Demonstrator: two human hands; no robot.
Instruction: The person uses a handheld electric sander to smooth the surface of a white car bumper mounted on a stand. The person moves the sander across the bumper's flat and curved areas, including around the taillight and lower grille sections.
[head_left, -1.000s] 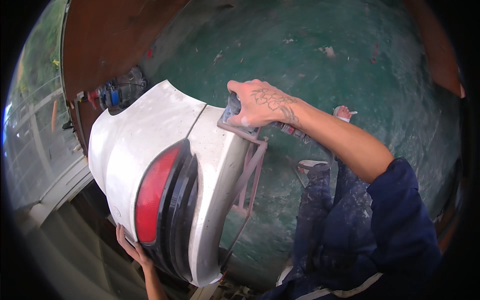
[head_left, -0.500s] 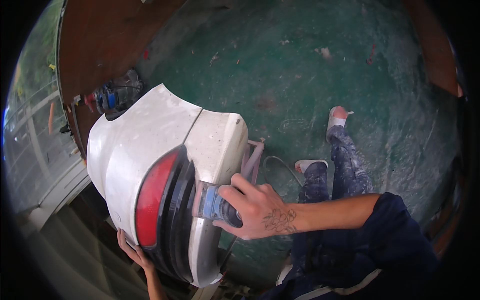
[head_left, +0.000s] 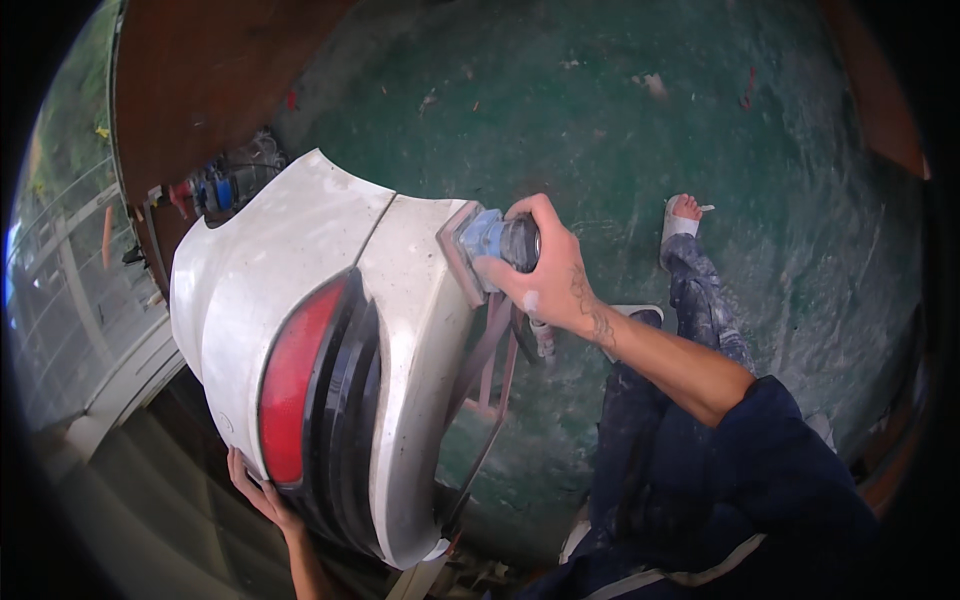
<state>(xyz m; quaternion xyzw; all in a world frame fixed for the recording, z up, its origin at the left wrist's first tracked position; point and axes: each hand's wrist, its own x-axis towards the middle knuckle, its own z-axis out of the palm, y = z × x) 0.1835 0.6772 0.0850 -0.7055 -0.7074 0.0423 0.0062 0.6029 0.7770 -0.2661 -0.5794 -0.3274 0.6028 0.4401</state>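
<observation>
A white car bumper (head_left: pixel 265 260) with a red lamp lens (head_left: pixel 300 385) and black slatted trim (head_left: pixel 345 440) stands before me. My right hand (head_left: pixel 555 270) is wrapped round the dark round head of a blue power sander (head_left: pixel 482 238). The sander's flat square pad is tilted against the bumper's upper right edge, near the corner. At the bumper's lower left, my left hand (head_left: pixel 265 500) rests with stretched fingers along the side below the red lens. Part of its palm is hidden.
Pinkish stand bars (head_left: pixel 490 350) rise under the bumper's right side. A hose fitting (head_left: pixel 543 340) hangs below the sander. Blue and red equipment (head_left: pixel 215 190) sits behind the bumper at far left. My legs and feet are on the green, dusty floor (head_left: pixel 600 130) at right.
My right hand has moved the sander up and away, from beside the black trim to the bumper's upper right corner edge. The left hand stays on the bumper's side.
</observation>
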